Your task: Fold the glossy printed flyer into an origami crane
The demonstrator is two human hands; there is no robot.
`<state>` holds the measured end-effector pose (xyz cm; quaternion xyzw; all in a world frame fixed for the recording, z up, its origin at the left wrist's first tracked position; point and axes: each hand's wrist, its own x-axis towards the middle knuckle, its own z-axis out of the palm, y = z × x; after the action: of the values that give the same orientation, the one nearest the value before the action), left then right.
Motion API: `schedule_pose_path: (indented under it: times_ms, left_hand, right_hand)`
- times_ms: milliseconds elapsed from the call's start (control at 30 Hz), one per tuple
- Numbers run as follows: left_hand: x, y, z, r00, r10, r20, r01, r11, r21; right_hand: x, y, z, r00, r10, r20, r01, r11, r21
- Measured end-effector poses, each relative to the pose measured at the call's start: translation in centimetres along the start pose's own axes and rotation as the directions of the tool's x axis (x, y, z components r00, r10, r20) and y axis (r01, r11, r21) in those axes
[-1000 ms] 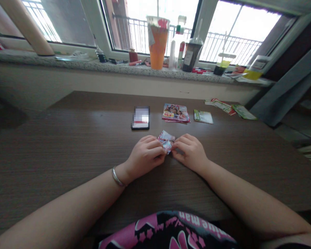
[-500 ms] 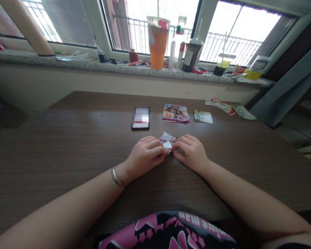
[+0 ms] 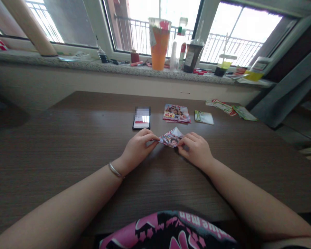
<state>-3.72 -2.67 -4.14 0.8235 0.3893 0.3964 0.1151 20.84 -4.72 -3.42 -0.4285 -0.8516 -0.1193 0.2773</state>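
At the middle of the frame, a person's left hand (image 3: 138,148) pinches the left corner of a small printed paper (image 3: 169,138) between thumb and fingers, while the right hand (image 3: 196,147) grips its right edge, probably to keep it stretched flat. The phone (image 3: 141,121) lies face up just beyond, perhaps for easy viewing; the leaflets (image 3: 176,113) sit farther back, seemingly leaving working room. Compared with half a second ago, the hands are farther apart and the paper is less bunched.
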Motion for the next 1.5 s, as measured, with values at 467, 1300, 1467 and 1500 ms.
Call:
schedule_pose_path:
  times_ms: [467, 1300, 1467, 1500]
  left_hand:
    - [0.0, 0.0, 0.5, 0.956, -0.281, 0.085, 0.294, 0.911, -0.291]
    - [0.2, 2.0, -0.8, 0.989, 0.140, -0.054, -0.141, 0.990, -0.009]
    - [0.2, 1.8, -1.0, 0.975, 0.215, 0.059, -0.218, 0.974, 0.055]
    - [0.3, 1.7, -1.0, 0.971, 0.219, 0.095, -0.226, 0.972, 0.066]
  right_hand:
    - [-0.2, 0.4, 0.4, 0.995, -0.028, 0.092, 0.027, 1.000, 0.009]
    - [0.1, 0.6, -0.1, 0.995, -0.081, -0.049, 0.089, 0.978, 0.188]
    - [0.0, 0.5, 0.4, 0.983, -0.166, 0.079, 0.144, 0.963, 0.229]
    - [0.0, 0.5, 0.5, 0.979, -0.175, 0.109, 0.146, 0.962, 0.232]
